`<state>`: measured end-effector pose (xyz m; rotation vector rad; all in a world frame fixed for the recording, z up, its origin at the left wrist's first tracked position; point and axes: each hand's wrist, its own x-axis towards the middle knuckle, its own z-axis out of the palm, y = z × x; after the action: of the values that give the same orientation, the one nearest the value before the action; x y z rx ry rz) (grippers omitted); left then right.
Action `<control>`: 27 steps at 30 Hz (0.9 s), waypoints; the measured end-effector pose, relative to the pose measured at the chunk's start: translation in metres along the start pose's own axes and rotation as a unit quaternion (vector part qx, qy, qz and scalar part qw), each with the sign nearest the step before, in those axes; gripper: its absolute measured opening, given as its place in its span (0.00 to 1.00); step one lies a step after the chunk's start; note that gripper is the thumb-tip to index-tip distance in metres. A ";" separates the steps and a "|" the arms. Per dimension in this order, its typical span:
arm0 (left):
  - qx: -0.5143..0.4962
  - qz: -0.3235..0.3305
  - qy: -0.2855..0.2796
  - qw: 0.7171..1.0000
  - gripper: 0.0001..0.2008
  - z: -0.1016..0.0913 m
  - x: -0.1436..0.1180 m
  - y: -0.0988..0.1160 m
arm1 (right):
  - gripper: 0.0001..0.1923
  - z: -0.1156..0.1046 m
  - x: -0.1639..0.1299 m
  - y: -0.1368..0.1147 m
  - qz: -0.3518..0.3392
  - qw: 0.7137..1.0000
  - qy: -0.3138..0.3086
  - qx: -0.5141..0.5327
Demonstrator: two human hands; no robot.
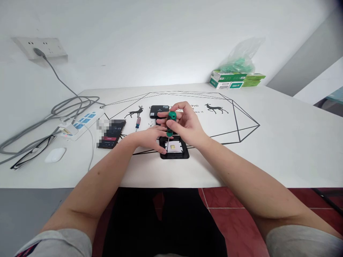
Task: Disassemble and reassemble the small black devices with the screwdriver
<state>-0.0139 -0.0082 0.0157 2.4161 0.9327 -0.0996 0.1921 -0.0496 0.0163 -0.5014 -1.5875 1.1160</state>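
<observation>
A green-and-black screwdriver (pixel 170 129) stands nearly upright in my right hand (pixel 189 125), its handle between thumb and fingers. The shaft runs down to the near left corner of an open black device housing (pixel 184 155) lying flat on the table. Inside that housing is a white board with a gold-coloured square chip (pixel 173 146). My left hand (pixel 150 138) grips the housing's left side, thumb at the near left corner and fingers over the far part. Partly hidden behind my hands lies a black case part (pixel 157 111) with small labels.
Left of my hands lie a second screwdriver (pixel 138 123), tiny dark screws (pixel 150 124) and a phone (pixel 114 134). Farther left are a power strip (pixel 84 123), grey cables, glasses (pixel 32 153) and a white earbud case (pixel 55 155). Green-white boxes (pixel 227 80) stand back right.
</observation>
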 end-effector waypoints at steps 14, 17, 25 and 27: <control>-0.012 0.006 0.007 1.000 0.41 0.001 0.000 -0.002 | 0.16 -0.008 0.003 0.001 -0.086 0.987 0.019 -0.137; -0.014 0.001 0.003 1.000 0.42 0.001 -0.001 0.000 | 0.21 -0.005 0.002 0.003 -0.070 0.990 0.021 -0.123; -0.006 0.006 0.002 1.000 0.41 0.004 0.001 -0.004 | 0.22 -0.012 0.008 0.011 -0.102 0.978 0.112 -0.141; -0.010 0.020 0.027 0.999 0.40 0.005 0.001 -0.007 | 0.23 -0.014 0.010 0.013 -0.111 0.974 0.132 -0.147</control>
<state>-0.0169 -0.0054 0.0082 2.4279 0.9029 -0.0109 0.1991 -0.0302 0.0104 -0.6237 -1.5351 0.6197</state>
